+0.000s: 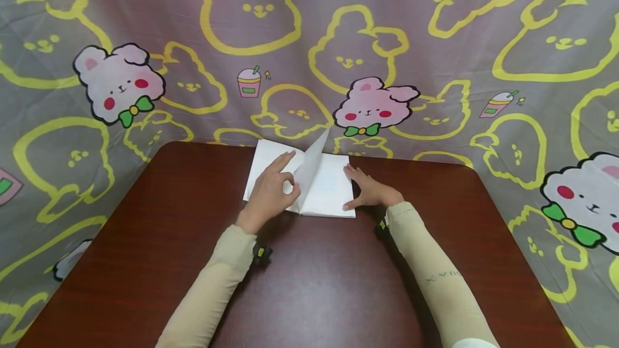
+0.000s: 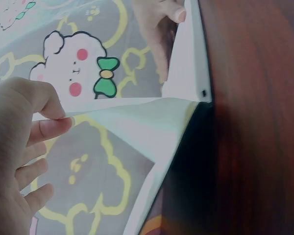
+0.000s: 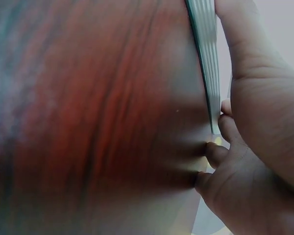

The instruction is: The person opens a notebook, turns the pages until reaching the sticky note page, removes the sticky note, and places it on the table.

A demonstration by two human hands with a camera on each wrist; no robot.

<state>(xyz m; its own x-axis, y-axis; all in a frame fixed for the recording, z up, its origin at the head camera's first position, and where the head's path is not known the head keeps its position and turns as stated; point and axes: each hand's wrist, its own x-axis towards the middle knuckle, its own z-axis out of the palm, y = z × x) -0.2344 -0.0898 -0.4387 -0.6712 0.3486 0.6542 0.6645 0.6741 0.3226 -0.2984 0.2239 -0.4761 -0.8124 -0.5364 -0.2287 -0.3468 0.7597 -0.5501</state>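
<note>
A book (image 1: 333, 187) with white pages lies spread on the table, with one page (image 1: 313, 161) raised near its middle. My left hand (image 1: 271, 189) is over the book's left half, pinching the raised page by its edge between thumb and index finger. In the left wrist view, the lifted page (image 2: 159, 117) bends away from that pinch, while the other fingers are held apart from it. At the book's right edge rests my right hand (image 1: 369, 189), fingers spread, its thumb touching near the front corner. The right wrist view shows the stacked page edges (image 3: 208, 58) beside this hand (image 3: 255, 122).
The dark brown table (image 1: 309, 283) has rounded back corners. Behind and beside it hangs a grey curtain (image 1: 300, 31) printed with cartoon animals; the book lies close to the table's back edge. Small black devices (image 1: 262, 253) are worn on both wrists.
</note>
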